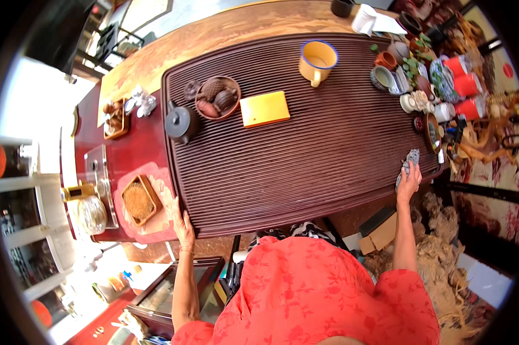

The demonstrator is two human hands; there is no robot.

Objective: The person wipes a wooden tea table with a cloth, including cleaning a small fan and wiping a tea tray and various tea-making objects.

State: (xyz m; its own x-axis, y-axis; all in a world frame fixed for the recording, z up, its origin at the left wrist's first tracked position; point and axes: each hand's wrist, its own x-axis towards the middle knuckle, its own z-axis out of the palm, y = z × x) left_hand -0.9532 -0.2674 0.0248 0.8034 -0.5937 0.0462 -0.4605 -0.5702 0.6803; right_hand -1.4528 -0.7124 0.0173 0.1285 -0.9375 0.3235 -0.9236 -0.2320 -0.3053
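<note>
A large dark ribbed tea tray (259, 167) spreads out in front of me. My right hand (408, 181) is closed on a grey cloth (412, 156) at the tray's right near corner. At the opposite near corner, my left hand (183, 225) rests against the tray's edge with its fingers stretched out, holding nothing. On the tray stand a dark teapot (182, 122), a round bowl (229, 109) of dark carved-looking pieces, a yellow box (265, 108) and a yellow mug (317, 60) with a blue rim.
Small pots, cups and plants crowd the tray's right end, near several red-and-white cups (467, 84). Left of the tray, a square basket (140, 200) lies on a pink mat (121, 181). Gnarled wood (443, 253) stands on the floor at my right. A glass-topped dark frame (170, 290) is below my left arm.
</note>
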